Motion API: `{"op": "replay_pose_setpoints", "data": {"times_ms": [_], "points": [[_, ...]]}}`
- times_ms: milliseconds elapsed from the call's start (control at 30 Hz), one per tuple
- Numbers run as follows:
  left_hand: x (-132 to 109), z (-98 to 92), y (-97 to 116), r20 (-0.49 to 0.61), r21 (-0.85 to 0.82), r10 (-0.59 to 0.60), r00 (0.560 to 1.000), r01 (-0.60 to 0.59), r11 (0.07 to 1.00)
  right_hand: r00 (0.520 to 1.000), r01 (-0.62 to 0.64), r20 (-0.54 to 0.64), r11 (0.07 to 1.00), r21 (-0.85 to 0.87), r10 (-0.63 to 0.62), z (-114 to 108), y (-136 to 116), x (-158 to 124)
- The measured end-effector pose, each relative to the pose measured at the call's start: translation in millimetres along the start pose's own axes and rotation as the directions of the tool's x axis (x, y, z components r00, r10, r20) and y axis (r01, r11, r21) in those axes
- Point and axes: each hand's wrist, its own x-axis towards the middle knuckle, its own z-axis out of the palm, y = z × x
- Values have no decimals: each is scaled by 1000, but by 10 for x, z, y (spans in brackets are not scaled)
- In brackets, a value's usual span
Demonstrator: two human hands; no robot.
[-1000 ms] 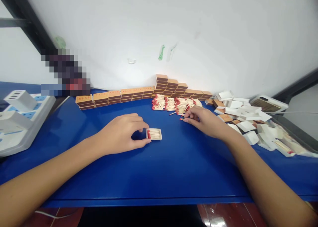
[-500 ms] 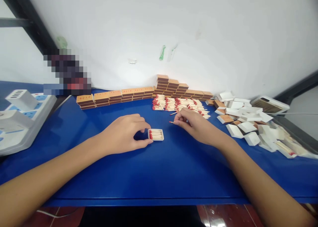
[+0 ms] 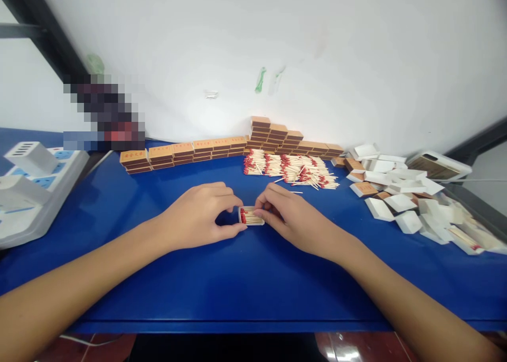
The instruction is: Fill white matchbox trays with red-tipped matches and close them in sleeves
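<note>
A small white matchbox tray (image 3: 263, 223) lies on the blue table, filled with red-tipped matches (image 3: 249, 216). Thumb and fingers of my left hand (image 3: 202, 214) grip its left end from both sides. Over the tray's right part, my right hand (image 3: 291, 211) has its thumb and fingertips pinched together on a match, mostly hidden by the fingers. Behind my right hand spreads a large pile of loose matches (image 3: 291, 168), with a few single ones in front of it.
Closed matchboxes (image 3: 160, 154) stand stacked in a row along the wall. To the right lies a heap of white trays and box sleeves (image 3: 396, 185), with a white device (image 3: 439, 165) behind. A power strip (image 3: 65, 193) with plugs sits at the left.
My right hand has moved left and toward me, bringing the match from beside the pile to the tray. My left hand stays at the tray's left end.
</note>
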Motion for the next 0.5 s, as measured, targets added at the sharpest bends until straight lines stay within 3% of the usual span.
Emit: {"op": "replay_pose_setpoints", "data": {"times_ms": [267,433,500], "points": [[5,-12,18,-7,-15,15,1000,-15,1000,1000,4,-18,1000,14,-4,-83,69,-3],[-12,-30,1,4,3,0,1000,0,1000,986,-117,-136,975,-186,93,-358,626,-62],[-18,-33,-7,2,11,0,1000,0,1000,981,-182,-104,962,-203,163,-438,839,-94]]}}
